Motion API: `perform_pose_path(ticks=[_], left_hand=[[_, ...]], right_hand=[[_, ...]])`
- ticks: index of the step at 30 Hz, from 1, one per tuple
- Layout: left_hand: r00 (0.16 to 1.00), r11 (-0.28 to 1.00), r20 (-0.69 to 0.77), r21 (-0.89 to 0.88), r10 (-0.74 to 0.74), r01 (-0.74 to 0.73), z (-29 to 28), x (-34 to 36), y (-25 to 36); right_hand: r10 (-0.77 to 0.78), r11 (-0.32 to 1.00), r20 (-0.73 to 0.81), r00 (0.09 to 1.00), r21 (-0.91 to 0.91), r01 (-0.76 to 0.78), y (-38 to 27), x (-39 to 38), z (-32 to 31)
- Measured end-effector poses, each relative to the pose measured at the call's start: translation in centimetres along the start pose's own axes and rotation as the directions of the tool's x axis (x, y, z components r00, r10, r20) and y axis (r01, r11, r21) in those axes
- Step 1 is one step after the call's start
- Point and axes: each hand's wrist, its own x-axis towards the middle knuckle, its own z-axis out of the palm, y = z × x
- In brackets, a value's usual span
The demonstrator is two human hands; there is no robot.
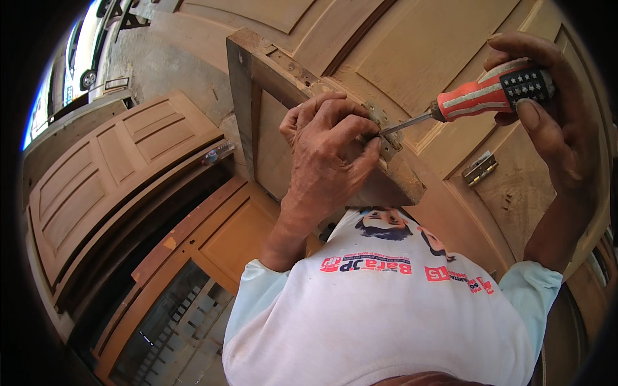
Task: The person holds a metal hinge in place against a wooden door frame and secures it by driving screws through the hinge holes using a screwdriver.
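Grasping the screwdriver [479, 96] by its red-and-silver handle, the right hand [570, 132] has its thumb along the near side and curled fingers around the dark, star-patterned end. Left of that grip, the metal shaft slants slightly downward to a hinge [390, 150] on the edge of a wooden frame [273, 145], which stands tilted. At the tip, the left hand [335, 138] rests on that edge with bent fingers and thumb drawn together beside the shaft; whether they pinch something small I cannot tell. Just below the right hand's grip, a second hinge [481, 168] lies on a broad panelled door [425, 51]. Well to the left of both hands are stacked wooden doors [122, 141], with an orange-brown door [222, 231] nearer the left forearm. Under the hands shows a white shirt [386, 315]
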Motion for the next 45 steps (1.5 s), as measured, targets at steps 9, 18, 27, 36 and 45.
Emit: perform_pose_path(ticks=[9,18,27,36,45], left_hand=[[1.0,1.0,-0.009,0.002,-0.008,0.008,0.2,0.1,-0.3],[1.0,1.0,-0.002,0.007,-0.01,0.01,0.3,0.2,-0.2],[1.0,1.0,-0.007,-0.026,-0.006,0.006,0.2,0.2,-0.3],[0.996,0.999,0.089,-0.028,0.025,-0.022,-1.0,0.9,0.3],[0.951,0.872,0.194,-0.473,0.241,-0.124,0.3,5.6,1.1]], right_hand=[[-0.099,0.987,-0.087,0.991,0.119,0.109,1.7,0.4,1.4],[0.072,0.993,0.01,0.997,0.097,-0.073,1.9,-0.6,-0.3],[0.005,0.982,-0.119,0.993,0.186,0.018,2.5,0.4,1.4],[-0.087,0.989,-0.148,0.985,0.102,0.103,3.6,0.2,1.9],[0.039,0.999,-0.141,0.989,0.022,-0.037,-1.6,0.9,-0.2]])
